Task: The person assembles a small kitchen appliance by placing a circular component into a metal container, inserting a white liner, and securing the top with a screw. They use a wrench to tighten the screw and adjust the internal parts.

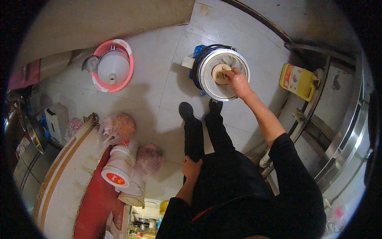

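Note:
I look straight down at my legs and black shoes on a pale tiled floor. My right hand [235, 80] reaches down into a round white bucket [207, 83] lined with a light cloth or bag, and its fingers close on a tan, round lump [219, 71] that rests inside. The bucket stands just beyond my right shoe. My left hand [191, 166] rests against my left thigh, fingers curled on the dark trousers, holding nothing else that I can see.
A pink basin [126, 71] with a white tub in it sits at the far left. A yellow jug [297, 80] stands by a steel counter [350, 131] on the right. At lower left are white buckets [119, 169], bagged goods [118, 127] and a large round board [63, 179].

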A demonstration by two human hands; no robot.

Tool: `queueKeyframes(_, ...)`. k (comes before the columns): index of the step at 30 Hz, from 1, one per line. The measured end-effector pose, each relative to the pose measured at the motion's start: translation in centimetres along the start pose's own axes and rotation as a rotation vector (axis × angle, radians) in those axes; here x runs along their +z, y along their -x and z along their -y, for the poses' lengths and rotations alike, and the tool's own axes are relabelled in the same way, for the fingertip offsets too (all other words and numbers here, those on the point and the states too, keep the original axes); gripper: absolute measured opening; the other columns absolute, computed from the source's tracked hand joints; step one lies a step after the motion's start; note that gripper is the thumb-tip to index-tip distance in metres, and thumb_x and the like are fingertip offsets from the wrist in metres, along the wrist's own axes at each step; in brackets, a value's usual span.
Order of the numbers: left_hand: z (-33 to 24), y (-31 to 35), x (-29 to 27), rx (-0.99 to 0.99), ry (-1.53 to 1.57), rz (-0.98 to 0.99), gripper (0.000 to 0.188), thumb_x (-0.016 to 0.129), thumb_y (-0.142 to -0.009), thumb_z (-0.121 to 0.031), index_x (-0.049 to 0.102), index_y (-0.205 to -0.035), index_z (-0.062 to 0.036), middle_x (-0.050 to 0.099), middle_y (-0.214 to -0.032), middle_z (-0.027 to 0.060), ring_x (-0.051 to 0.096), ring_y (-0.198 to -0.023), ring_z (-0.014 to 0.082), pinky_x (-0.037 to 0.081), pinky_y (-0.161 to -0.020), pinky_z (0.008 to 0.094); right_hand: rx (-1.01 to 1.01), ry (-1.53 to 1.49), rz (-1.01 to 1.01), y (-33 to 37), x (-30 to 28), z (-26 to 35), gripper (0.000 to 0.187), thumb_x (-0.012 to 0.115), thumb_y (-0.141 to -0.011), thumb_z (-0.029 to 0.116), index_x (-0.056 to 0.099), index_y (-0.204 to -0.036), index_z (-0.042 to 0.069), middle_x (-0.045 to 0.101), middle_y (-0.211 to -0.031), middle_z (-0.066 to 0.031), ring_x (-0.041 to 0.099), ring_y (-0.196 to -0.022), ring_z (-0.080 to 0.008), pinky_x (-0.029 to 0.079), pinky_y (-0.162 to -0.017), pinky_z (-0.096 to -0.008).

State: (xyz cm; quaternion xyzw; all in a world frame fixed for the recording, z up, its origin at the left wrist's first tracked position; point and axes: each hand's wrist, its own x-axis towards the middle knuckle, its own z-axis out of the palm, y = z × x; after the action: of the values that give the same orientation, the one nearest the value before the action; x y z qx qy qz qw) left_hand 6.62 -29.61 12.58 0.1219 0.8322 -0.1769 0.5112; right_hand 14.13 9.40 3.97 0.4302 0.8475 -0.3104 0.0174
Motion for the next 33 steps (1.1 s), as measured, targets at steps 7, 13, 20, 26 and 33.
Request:
queueKeyframes(7, 0.0, 0.0, 0.0, -0.002, 0.018, 0.004, 0.074, 0.075, -0.067, -0.049, 0.046, -0.117, -0.0032, 0.056, -0.106, 0.0223, 0.060, -0.094, 0.0403, 0.051, -0.078, 0.0485, -0.064, -0.015, -0.021, 0.5, 0.3, -0.9, 0.022, 0.063, -0.080, 0.012, 0.063, -0.100, 0.005, 0.060, -0.097, -0.0204, 0.063, -0.078, -0.0380, 0.053, -0.070, -0.0436)
queueKeyframes(13, 0.2, -0.1, 0.0, -0.012, -0.013, 0.030, 0.075, 0.075, -0.067, -0.049, 0.046, -0.119, -0.0031, 0.056, -0.107, 0.0225, 0.060, -0.093, 0.0404, 0.051, -0.078, 0.0484, 0.117, 0.045, -0.032, 0.5, 1.3, -0.1, 0.024, 0.063, -0.084, 0.023, 0.058, -0.097, 0.003, 0.063, -0.094, -0.0199, 0.064, -0.077, -0.0374, 0.053, -0.067, -0.0440)
queueKeyframes(20, 0.4, -0.3, 0.1, -0.004, -0.006, 0.024, 0.077, 0.075, -0.068, -0.048, 0.045, -0.123, -0.0036, 0.055, -0.108, 0.0230, 0.060, -0.094, 0.0403, 0.051, -0.078, 0.0481, 0.134, 0.143, -0.033, 0.7, 0.1, 1.5, 0.025, 0.065, -0.081, 0.023, 0.059, -0.098, 0.006, 0.063, -0.091, -0.0163, 0.065, -0.074, -0.0346, 0.053, -0.064, -0.0432)
queueKeyframes(26, 0.4, -0.4, -0.1, -0.008, -0.001, 0.030, 0.077, 0.075, -0.068, -0.048, 0.044, -0.123, -0.0031, 0.055, -0.108, 0.0234, 0.059, -0.094, 0.0396, 0.050, -0.079, 0.0473, 0.030, 0.168, -0.055, 0.6, 0.6, 1.1, 0.025, 0.066, -0.077, 0.016, 0.063, -0.101, 0.010, 0.061, -0.094, -0.0124, 0.064, -0.075, -0.0323, 0.053, -0.065, -0.0427)
queueKeyframes(33, 0.9, -0.7, -0.3, 0.037, 0.006, 0.056, 0.077, 0.073, -0.069, -0.049, 0.044, -0.125, -0.0042, 0.056, -0.109, 0.0210, 0.059, -0.100, 0.0379, 0.049, -0.080, 0.0469, -0.140, 0.068, -0.126, 1.1, 1.4, 0.1, 0.025, 0.060, -0.076, 0.005, 0.065, -0.100, 0.009, 0.059, -0.099, -0.0116, 0.062, -0.087, -0.0321, 0.052, -0.074, -0.0403)
